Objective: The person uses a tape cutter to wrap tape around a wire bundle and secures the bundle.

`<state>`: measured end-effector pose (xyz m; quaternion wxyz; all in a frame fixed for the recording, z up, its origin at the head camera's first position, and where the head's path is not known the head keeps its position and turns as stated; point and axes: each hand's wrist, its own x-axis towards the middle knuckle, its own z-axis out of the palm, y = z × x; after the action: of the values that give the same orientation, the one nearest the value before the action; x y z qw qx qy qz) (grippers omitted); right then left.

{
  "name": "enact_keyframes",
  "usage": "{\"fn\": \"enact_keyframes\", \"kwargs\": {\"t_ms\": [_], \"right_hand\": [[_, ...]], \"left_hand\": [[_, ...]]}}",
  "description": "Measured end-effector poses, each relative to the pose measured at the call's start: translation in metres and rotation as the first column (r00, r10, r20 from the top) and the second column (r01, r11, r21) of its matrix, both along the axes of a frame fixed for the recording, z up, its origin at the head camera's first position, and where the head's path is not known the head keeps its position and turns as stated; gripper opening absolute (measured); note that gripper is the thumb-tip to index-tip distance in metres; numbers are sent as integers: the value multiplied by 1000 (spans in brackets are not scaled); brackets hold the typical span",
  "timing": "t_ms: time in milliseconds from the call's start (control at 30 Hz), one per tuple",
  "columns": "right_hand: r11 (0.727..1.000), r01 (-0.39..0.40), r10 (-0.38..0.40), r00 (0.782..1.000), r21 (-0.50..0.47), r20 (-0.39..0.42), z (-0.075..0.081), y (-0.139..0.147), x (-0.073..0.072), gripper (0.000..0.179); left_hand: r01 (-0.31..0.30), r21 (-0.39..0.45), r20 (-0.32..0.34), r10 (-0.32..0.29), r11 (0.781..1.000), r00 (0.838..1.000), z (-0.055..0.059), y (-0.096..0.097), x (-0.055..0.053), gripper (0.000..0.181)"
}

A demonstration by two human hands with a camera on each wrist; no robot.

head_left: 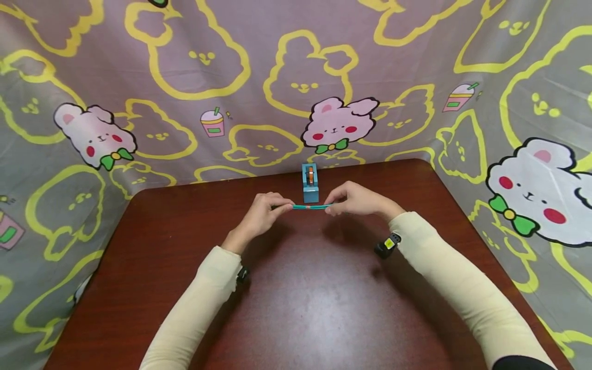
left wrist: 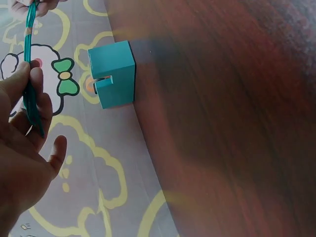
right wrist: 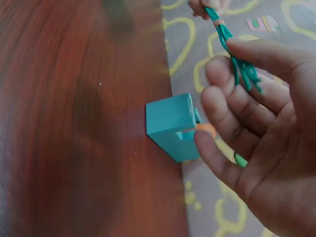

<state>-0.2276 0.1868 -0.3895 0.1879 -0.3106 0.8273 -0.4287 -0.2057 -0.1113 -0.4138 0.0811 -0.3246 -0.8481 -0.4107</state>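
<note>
A bundle of thin green cords (head_left: 317,207), with a small orange band (right wrist: 218,22) round its middle, is stretched level between both hands. My left hand (head_left: 262,213) pinches one end between thumb and fingers, and the cord tails (left wrist: 31,111) lie across its fingers. My right hand (head_left: 358,199) pinches the other end, where several loose tails (right wrist: 244,74) stick out past the thumb. Just beyond the bundle stands a teal box (head_left: 311,194) with an open slot, which looks like a tape dispenser. An orange ring (head_left: 311,176) sits inside it.
The dark red-brown table (head_left: 185,267) lies under both arms. A patterned cloth (head_left: 259,77) hangs behind and at both sides, close to the table's far edge. The teal box stands near that edge. Each wrist carries a small black camera (head_left: 386,245).
</note>
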Motion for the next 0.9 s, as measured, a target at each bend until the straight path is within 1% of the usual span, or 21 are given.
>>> {"fn": "enact_keyframes", "kwargs": {"t_ms": [100,200,233,333,400,467,533,600,633,700,767,833,900], "right_hand": [[993,79,-74,995,-84,64,-9,5,-2,15],[974,175,-155,978,-145,136,-20,8,-3,20],[963,207,-178,969,-171,171,-24,8,-2,22],[920,300,-220,929,-254,297,-32,7,-2,23],[887,351,-231,901,-302,368,-35,6,-1,22],[857,388,-233,878,-338,417,-38,5,-1,21],[836,415,-231,859,-359,456,-39,4,0,23],[821,432,-222,844,-374,488,-41,4,0,30],[816,433,-213,840,-382,499,-42,4,0,35],[812,434,-198,834,-391,515,-43,4,-1,47],[809,429,-181,832,-402,524,-44,4,-1,56],[806,425,-167,830,-412,532,-44,4,-1,60],[803,424,-157,829,-419,537,-45,5,-2,61]], "left_hand": [[-14,21,71,13,1000,997,-3,-2,0,14],[-37,31,142,32,999,989,-5,-3,0,15],[-40,38,155,33,998,987,-6,-3,-1,15],[-48,61,186,36,997,982,-8,-3,-1,15],[-60,76,207,43,995,977,-9,-2,-1,14],[-78,82,237,56,994,970,-10,-1,-1,14],[-96,89,269,69,991,961,-10,0,-1,15],[-110,96,299,77,989,951,-10,1,-1,16],[-117,99,312,80,988,947,-10,1,-2,16],[-130,106,332,88,986,939,-11,1,-2,17],[-141,105,345,97,984,934,-12,1,-3,17],[-150,100,354,106,984,929,-13,1,-3,18],[-153,97,360,109,984,926,-14,1,-4,19]]}}
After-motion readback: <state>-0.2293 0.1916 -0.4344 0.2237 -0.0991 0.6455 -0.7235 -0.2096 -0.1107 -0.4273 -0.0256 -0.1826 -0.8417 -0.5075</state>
